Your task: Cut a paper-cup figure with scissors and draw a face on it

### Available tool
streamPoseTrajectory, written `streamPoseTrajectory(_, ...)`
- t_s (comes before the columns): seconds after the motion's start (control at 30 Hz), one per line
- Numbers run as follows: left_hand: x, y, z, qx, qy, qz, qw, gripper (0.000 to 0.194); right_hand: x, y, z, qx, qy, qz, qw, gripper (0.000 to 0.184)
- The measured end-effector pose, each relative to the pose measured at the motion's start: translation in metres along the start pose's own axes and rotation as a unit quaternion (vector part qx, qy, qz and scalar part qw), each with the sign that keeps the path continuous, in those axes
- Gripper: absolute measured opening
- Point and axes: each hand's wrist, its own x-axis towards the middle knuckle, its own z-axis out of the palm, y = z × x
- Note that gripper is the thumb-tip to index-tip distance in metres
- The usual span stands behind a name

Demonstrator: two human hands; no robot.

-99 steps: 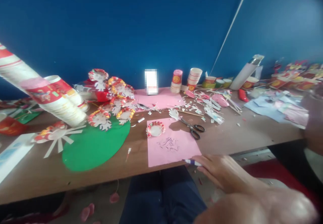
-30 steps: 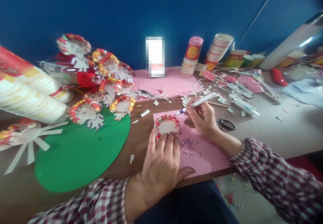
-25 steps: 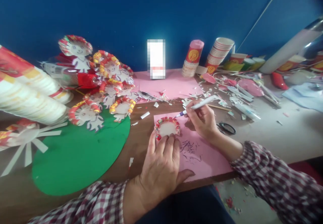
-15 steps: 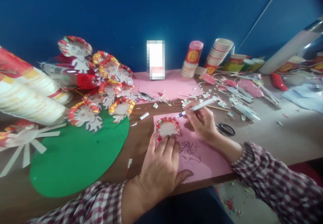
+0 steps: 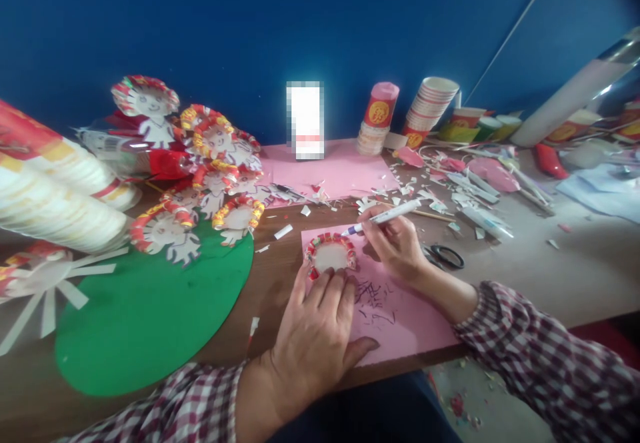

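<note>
A small paper-cup figure (image 5: 331, 256), a white disc with a red curled rim, lies on a pink sheet (image 5: 415, 336) covered with dark pen scribbles. My left hand (image 5: 320, 316) lies flat over its lower part, fingers stretched out, hiding whatever is beneath. In my right hand (image 5: 395, 246) a white marker (image 5: 387, 214) is pinched between thumb and fingers. Its purple tip points down-left at the upper right of the curled rim; whether it touches cannot be told. Black-handled scissors (image 5: 447, 256) lie just right of my right wrist.
Several finished cup figures (image 5: 239, 215) are heaped at the left, near a green oval mat (image 5: 160, 323). Stacked paper cups (image 5: 60, 190) lean at far left; more cup stacks (image 5: 433, 106) stand at the back right. Paper scraps (image 5: 473, 190) litter the table. A lit, blurred-out screen (image 5: 306, 120) stands at the back.
The view has shifted slightly, moving the scene a little left and down. The marker has dipped slightly, its tip coming a bit nearer to the rim. The left hand stays on the figure.
</note>
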Motion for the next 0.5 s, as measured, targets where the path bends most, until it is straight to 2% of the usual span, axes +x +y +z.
streamPoseTrajectory(0.5, 0.0012, -0.0010, -0.0042, -0.009, 0.000, 0.004, 1.000, 0.075, 0.0008, 0.0003, -0.0008, 0.012, 0.001, 0.000, 1.000, 0.013)
